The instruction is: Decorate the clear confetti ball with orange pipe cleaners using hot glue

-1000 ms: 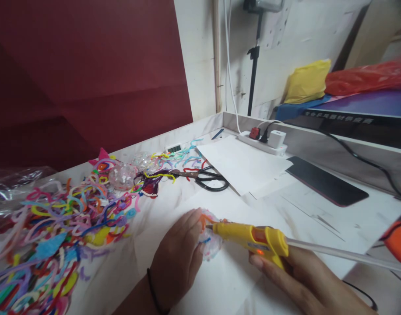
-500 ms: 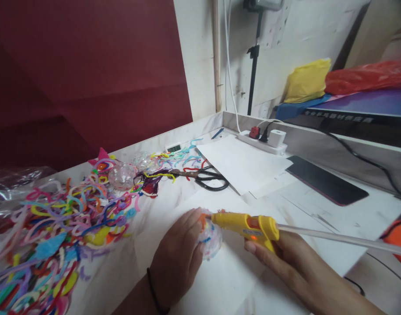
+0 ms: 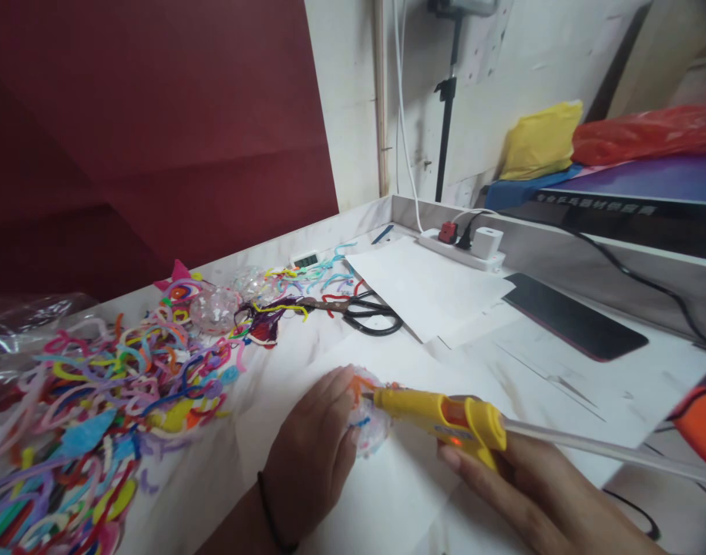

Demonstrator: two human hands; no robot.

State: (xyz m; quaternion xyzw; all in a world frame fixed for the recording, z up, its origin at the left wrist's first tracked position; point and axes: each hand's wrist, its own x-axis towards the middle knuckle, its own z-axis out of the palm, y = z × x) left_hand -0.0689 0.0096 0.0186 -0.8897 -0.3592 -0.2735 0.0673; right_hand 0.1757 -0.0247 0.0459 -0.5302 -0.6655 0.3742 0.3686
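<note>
My left hand [image 3: 315, 447] is closed around the left side of a clear, glittery ball [image 3: 374, 438] with orange and blue pieces on it. An orange strip [image 3: 360, 383] shows at the ball's top, beside my fingertips. In my right hand [image 3: 520, 478] is a yellow glue gun [image 3: 439, 416] with its small orange light lit. Its nozzle points left and meets the ball near the orange strip; I cannot tell whether it touches. A long translucent glue stick [image 3: 596, 445] sticks out of the gun's back. White paper [image 3: 411, 493] lies under the ball.
Tangled colourful pipe cleaners [image 3: 139, 385] cover the left, with another clear ball [image 3: 215, 310] among them. Black-handled scissors [image 3: 373, 314] lie beyond my hands. White sheets [image 3: 428, 281], a phone [image 3: 576, 316] and a power strip [image 3: 462, 250] occupy the back right.
My right hand and the glue gun have shifted slightly right and down, with the glue stick's rear end lower. My left hand and the ball stay where they were.
</note>
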